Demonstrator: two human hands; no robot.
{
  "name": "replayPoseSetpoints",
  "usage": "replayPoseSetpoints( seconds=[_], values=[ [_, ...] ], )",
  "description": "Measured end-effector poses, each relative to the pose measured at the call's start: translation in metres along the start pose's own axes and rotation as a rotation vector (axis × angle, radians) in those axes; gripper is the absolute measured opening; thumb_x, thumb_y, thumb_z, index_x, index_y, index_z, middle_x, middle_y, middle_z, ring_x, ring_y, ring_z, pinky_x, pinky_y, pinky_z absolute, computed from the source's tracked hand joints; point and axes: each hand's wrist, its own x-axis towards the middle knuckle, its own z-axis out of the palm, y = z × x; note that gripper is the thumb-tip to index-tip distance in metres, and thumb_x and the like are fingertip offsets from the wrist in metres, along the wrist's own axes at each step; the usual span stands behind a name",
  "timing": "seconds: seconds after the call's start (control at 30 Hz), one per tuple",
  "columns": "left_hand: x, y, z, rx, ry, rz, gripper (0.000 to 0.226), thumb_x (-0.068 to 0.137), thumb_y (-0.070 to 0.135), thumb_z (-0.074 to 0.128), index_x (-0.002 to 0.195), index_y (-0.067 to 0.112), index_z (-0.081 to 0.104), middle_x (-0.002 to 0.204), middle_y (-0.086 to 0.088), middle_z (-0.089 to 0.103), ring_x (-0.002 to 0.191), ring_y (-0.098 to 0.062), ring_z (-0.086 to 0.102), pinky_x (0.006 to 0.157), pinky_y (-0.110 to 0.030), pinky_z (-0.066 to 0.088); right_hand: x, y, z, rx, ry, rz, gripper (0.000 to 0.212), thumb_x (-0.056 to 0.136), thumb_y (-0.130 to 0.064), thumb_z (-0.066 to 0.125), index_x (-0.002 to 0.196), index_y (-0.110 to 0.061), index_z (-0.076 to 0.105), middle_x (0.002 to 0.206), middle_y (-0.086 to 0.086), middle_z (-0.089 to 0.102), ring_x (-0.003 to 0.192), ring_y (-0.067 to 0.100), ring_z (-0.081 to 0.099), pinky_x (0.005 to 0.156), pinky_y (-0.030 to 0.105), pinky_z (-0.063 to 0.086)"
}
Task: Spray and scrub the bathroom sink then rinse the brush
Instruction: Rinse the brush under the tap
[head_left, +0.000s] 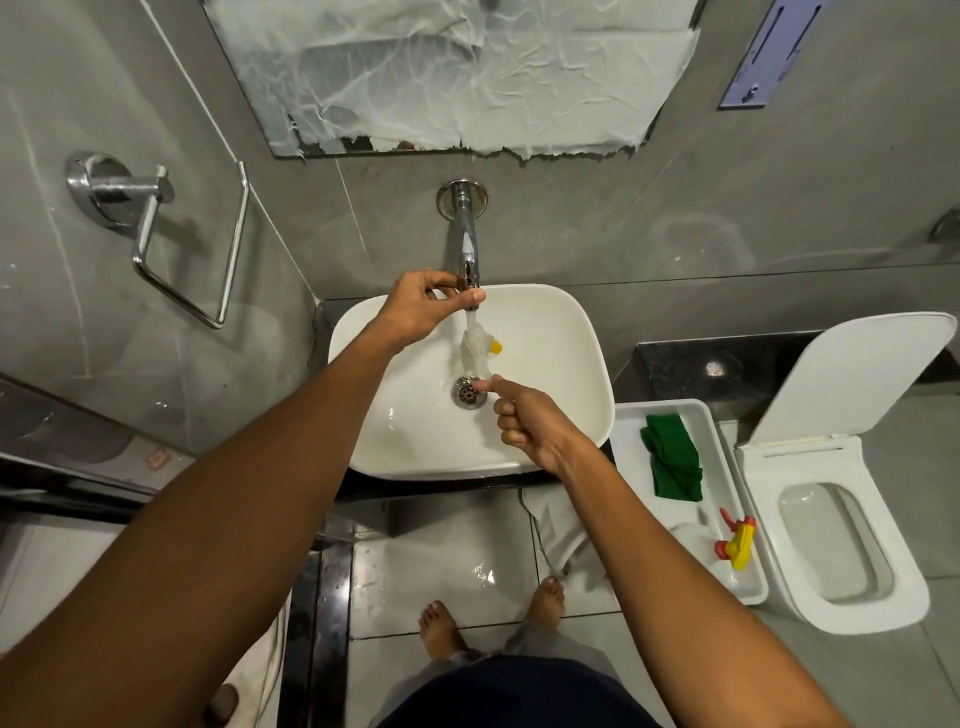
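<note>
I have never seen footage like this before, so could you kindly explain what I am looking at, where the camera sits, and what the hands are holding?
No machine here: one camera worn on a person's head looks down at their two bare arms. The left hand grips the end of the wall tap, and water runs into the white sink. The right hand holds a brush with a yellow tip under the stream, above the drain. To the right, a white tray holds a green cloth and a spray bottle with a yellow and red trigger. Beside it stands an open toilet.

Bare forearms (260, 493), bare feet (441, 629), dark navy garment (519, 691) at the waist.
</note>
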Motion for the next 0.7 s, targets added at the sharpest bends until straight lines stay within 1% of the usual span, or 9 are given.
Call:
replayPoseSetpoints(
  seconds=[0.1,0.17,0.23,0.27,0.33,0.47,0.57,0.67,0.7],
  values=[
    [0.001,0.001,0.001,0.038,0.019,-0.006,0.037,0.085,0.050,0.088,0.103,0.017,0.087,0.109,-0.007,0.069,0.082,-0.009,0.058,0.082,-0.032,0.047,0.005,0.005,0.004,-0.266,0.207,-0.141,0.037,0.103,-0.042,0.059,0.122,-0.017,0.079,0.078,-0.001,0.059,0.061,0.012,0.048,0.051,0.023,0.035],
    [0.003,0.000,0.004,0.117,0.072,-0.008,0.042,0.082,0.056,0.088,0.097,0.017,0.085,0.103,-0.001,0.066,0.105,-0.018,0.065,0.099,-0.039,0.050,0.006,0.008,0.008,-0.402,0.292,-0.206,0.036,0.103,-0.043,0.060,0.119,-0.019,0.080,0.092,0.005,0.072,0.086,0.021,0.066,0.070,0.031,0.049],
    [0.004,0.000,0.010,0.222,0.152,-0.001,0.046,0.081,0.062,0.086,0.088,0.017,0.076,0.097,0.005,0.061,0.105,-0.016,0.062,0.103,-0.040,0.041,0.009,0.010,0.011,-0.555,0.380,-0.233,0.037,0.103,-0.045,0.059,0.121,-0.020,0.080,0.108,0.009,0.079,0.110,0.030,0.070,0.094,0.037,0.054],
    [0.003,0.000,0.014,0.259,0.191,0.007,0.047,0.082,0.063,0.084,0.086,0.019,0.069,0.096,0.005,0.058,0.099,-0.015,0.058,0.101,-0.039,0.036,0.011,0.011,0.012,-0.611,0.424,-0.225,0.038,0.102,-0.045,0.059,0.124,-0.021,0.079,0.116,0.010,0.079,0.116,0.032,0.069,0.099,0.038,0.054],
    [0.001,0.001,0.026,0.320,0.270,0.024,0.045,0.087,0.061,0.081,0.087,0.021,0.059,0.096,0.004,0.052,0.090,-0.016,0.052,0.093,-0.037,0.028,0.012,0.012,0.014,-0.710,0.497,-0.210,0.039,0.102,-0.047,0.057,0.128,-0.024,0.076,0.126,0.009,0.077,0.121,0.033,0.067,0.098,0.038,0.052],
    [-0.006,0.004,0.050,0.382,0.432,0.020,0.039,0.094,0.053,0.075,0.093,0.022,0.051,0.103,0.003,0.049,0.091,-0.018,0.048,0.088,-0.033,0.019,0.012,0.013,0.015,-0.855,0.549,-0.225,0.040,0.105,-0.044,0.051,0.130,-0.021,0.073,0.125,0.011,0.076,0.119,0.036,0.067,0.096,0.041,0.053],
    [-0.008,0.004,0.053,0.391,0.461,0.023,0.039,0.095,0.054,0.073,0.095,0.022,0.051,0.107,-0.003,0.055,0.094,-0.022,0.052,0.091,-0.036,0.023,0.012,0.009,0.014,-0.906,0.602,-0.287,0.038,0.108,-0.037,0.045,0.125,-0.016,0.073,0.118,0.013,0.077,0.112,0.039,0.069,0.092,0.043,0.054],
    [-0.007,0.003,0.049,0.396,0.434,0.018,0.041,0.096,0.056,0.072,0.094,0.021,0.051,0.108,-0.005,0.059,0.097,-0.023,0.054,0.098,-0.042,0.032,0.011,0.010,0.012,-0.949,0.674,-0.431,0.038,0.111,-0.036,0.039,0.124,-0.018,0.070,0.111,0.012,0.078,0.104,0.038,0.071,0.087,0.045,0.056],
    [-0.008,0.003,0.049,0.396,0.433,0.014,0.041,0.096,0.056,0.072,0.094,0.021,0.050,0.108,-0.005,0.060,0.099,-0.024,0.056,0.100,-0.043,0.033,0.011,0.012,0.010,-1.001,0.670,-0.430,0.039,0.111,-0.036,0.037,0.125,-0.019,0.069,0.112,0.011,0.077,0.104,0.038,0.070,0.087,0.045,0.056]
  ],
)
